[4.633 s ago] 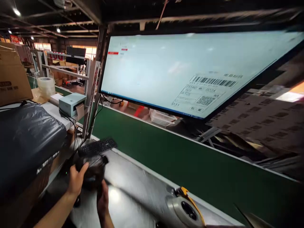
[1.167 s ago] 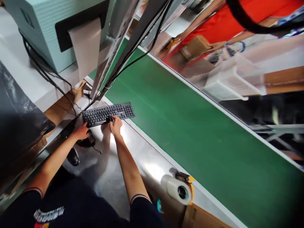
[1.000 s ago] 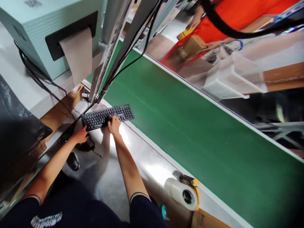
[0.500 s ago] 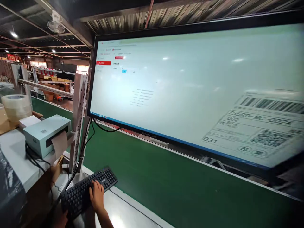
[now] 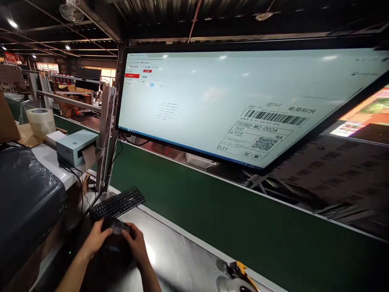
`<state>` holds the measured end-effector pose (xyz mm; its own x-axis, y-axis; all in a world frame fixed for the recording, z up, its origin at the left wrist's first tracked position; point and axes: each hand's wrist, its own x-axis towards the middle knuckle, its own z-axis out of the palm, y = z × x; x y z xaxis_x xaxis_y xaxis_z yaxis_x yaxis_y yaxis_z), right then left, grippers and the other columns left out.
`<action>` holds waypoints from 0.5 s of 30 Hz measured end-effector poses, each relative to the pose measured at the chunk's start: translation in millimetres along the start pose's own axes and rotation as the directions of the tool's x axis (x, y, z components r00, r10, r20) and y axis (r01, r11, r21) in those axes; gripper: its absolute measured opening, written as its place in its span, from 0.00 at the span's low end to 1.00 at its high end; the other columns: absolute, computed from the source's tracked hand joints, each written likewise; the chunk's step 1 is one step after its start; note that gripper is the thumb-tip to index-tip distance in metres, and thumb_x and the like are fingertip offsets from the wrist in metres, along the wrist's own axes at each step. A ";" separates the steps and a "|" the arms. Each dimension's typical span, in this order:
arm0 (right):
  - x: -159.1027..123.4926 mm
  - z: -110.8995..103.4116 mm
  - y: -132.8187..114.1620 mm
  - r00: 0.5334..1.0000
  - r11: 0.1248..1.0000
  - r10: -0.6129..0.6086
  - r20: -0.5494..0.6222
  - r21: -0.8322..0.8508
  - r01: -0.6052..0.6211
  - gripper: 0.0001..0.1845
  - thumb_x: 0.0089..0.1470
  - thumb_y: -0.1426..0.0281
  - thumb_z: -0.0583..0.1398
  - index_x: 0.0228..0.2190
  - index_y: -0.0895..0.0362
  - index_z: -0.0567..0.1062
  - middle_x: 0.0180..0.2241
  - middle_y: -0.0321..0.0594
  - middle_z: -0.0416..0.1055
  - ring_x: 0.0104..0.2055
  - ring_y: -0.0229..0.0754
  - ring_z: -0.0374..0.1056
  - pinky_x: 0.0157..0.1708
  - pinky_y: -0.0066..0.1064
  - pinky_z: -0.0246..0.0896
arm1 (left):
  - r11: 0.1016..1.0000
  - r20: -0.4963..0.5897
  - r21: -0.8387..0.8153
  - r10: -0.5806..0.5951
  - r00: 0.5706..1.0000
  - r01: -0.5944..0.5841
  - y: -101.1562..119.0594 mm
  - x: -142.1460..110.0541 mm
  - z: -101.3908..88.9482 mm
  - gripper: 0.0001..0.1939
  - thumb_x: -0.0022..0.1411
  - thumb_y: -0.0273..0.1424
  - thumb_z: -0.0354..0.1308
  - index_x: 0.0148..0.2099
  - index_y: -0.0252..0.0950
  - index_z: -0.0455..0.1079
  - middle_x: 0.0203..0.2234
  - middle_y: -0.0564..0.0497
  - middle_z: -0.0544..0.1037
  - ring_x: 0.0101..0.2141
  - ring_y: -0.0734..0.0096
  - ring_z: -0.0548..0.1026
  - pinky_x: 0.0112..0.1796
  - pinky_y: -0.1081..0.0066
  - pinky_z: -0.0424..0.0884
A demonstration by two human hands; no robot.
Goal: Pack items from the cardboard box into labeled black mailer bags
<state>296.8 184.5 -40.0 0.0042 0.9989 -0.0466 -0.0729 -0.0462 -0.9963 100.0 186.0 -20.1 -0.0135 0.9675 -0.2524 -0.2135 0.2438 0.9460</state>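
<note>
Between my two hands is a dark, glossy packet (image 5: 117, 227) with a small barcode label on its upper part; its lower outline melts into shadow. My left hand (image 5: 99, 237) pinches the packet's left side, thumb on top. On the right side, my right hand (image 5: 136, 239) grips it with the thumb near the label. Just beyond them a black keyboard (image 5: 118, 202) lies at an angle on the metal table (image 5: 179, 255). A large monitor (image 5: 197, 93) above displays a web page and a shipping label with a barcode.
A green conveyor belt (image 5: 194, 186) runs behind the table. To the left stand a label printer (image 5: 77, 146) with paper hanging out, rolls of clear tape (image 5: 41, 121) and a bulky black plastic bag (image 5: 30, 190). A yellow-handled tape dispenser (image 5: 241, 275) sits at the near edge.
My right hand has left the keyboard and come back towards me. Both hands now hold the dark packet. The view has shifted, showing the monitor's right edge and the tape dispenser.
</note>
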 end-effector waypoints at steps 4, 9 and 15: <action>-13.5 -3.2 -15.3 1.000 0.999 -0.005 0.007 0.040 0.004 0.31 0.43 0.43 0.77 0.40 0.53 0.84 0.38 0.42 0.83 0.41 0.52 0.77 0.46 0.41 0.71 | 0.999 0.036 -0.020 -0.049 0.998 0.050 16.0 -26.4 10.8 0.30 0.41 0.45 0.80 0.45 0.33 0.83 0.43 0.38 0.87 0.50 0.41 0.82 0.53 0.51 0.78; -5.3 -5.5 15.7 0.999 0.994 0.022 -0.035 0.105 -0.018 0.36 0.56 0.36 0.64 0.48 0.52 0.83 0.42 0.45 0.84 0.44 0.53 0.78 0.44 0.41 0.73 | 0.994 -0.020 -0.098 -0.052 0.998 0.049 21.7 -45.8 -5.6 0.29 0.41 0.42 0.81 0.43 0.30 0.84 0.39 0.39 0.88 0.43 0.47 0.84 0.46 0.58 0.80; 19.9 -11.6 106.1 0.987 0.890 -0.036 -0.155 -0.454 -0.038 0.25 0.54 0.48 0.65 0.43 0.55 0.85 0.49 0.52 0.84 0.52 0.59 0.79 0.59 0.51 0.73 | 0.953 -0.252 -0.292 -0.158 0.955 0.080 16.6 -63.4 -60.2 0.25 0.39 0.35 0.81 0.40 0.31 0.81 0.31 0.46 0.87 0.35 0.57 0.85 0.38 0.66 0.80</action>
<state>300.7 199.4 -147.4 0.1611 0.9867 -0.0210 0.3880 -0.0829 -0.9179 38.5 124.7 -0.6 -0.2254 0.8686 -0.4413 -0.4898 0.2905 0.8220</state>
